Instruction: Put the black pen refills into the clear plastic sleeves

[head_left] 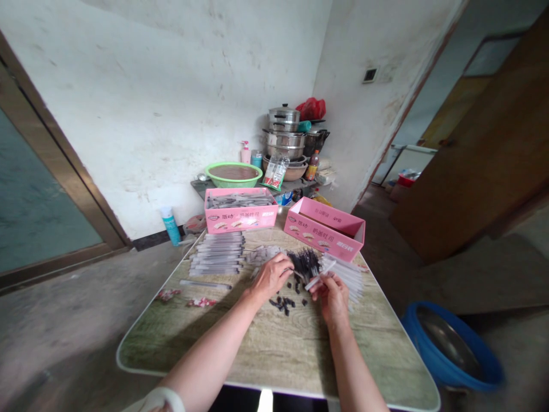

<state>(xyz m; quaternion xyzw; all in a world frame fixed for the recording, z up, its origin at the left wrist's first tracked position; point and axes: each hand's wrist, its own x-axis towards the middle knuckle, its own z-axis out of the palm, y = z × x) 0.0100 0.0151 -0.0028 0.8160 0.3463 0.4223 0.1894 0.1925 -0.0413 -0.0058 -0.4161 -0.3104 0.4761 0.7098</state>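
My right hand (332, 294) is closed around a translucent white pen barrel (317, 280), tilted up to the left. The fingers of my left hand (272, 276) are pinched together beside a pile of thin dark pieces (304, 263); what they hold is too small to make out. Small black plugs (283, 304) lie scattered on the table between and below my hands. To the right, more clear barrels (345, 276) lie in a heap. Rows of pens with dark ends (217, 254) are stacked on the left, and a single pen (206, 284) lies in front of them.
A pink box (241, 220) full of pens and another pink box (323, 234) stand along the back of the wood-patterned table (274, 355). Behind are a green basin (234, 182) and stacked steel pots (285, 143). A blue tub (480, 372) sits on the floor at right.
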